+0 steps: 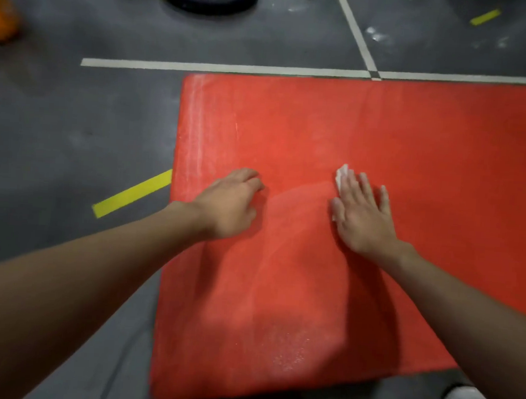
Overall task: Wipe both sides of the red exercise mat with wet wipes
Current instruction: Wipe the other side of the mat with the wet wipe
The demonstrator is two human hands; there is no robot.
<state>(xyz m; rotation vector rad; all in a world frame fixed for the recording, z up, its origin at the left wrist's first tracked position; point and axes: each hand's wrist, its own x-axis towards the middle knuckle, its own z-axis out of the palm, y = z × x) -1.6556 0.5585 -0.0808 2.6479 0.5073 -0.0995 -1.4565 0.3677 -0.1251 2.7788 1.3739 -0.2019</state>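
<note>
Right hand [363, 212] flat on mat [307, 124] mostly hides wipe [341, 173].

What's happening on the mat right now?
A person is leaning over a red exercise mat laid flat on a grey gym floor. The right hand lies flat on the mat, pressing a white wet wipe against it; only the wipe's edge shows past the fingers. The left hand rests on the mat with fingers curled and no wipe visible in it. A faint curved smear shows between the hands.

Flat red mat [322, 135], white wipe [341, 173] atop
</note>
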